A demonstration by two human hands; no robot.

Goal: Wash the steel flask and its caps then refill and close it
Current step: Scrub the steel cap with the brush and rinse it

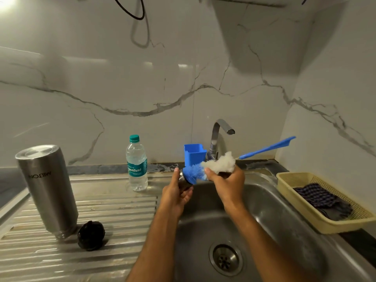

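The steel flask (pixel 47 190) stands upside down on the ribbed drainboard at the left. A black inner cap (pixel 91 235) lies beside its mouth. Over the sink, my left hand (pixel 177 194) grips a steel outer cap (pixel 184 183), mostly hidden by my fingers. My right hand (pixel 228 185) grips a bottle brush (pixel 205 169) by its blue and white bristles, which press against that cap. The brush's blue handle sticks up to the right. A plastic water bottle (pixel 136 163) with a teal cap stands at the back of the drainboard.
The steel sink basin (pixel 264 210) with its drain lies below my hands. A chrome tap (pixel 218 133) and a blue plastic holder (pixel 194 154) stand behind it. A beige basket (pixel 289 192) with dark checked cloth sits on the right counter. Marble walls close the back and right.
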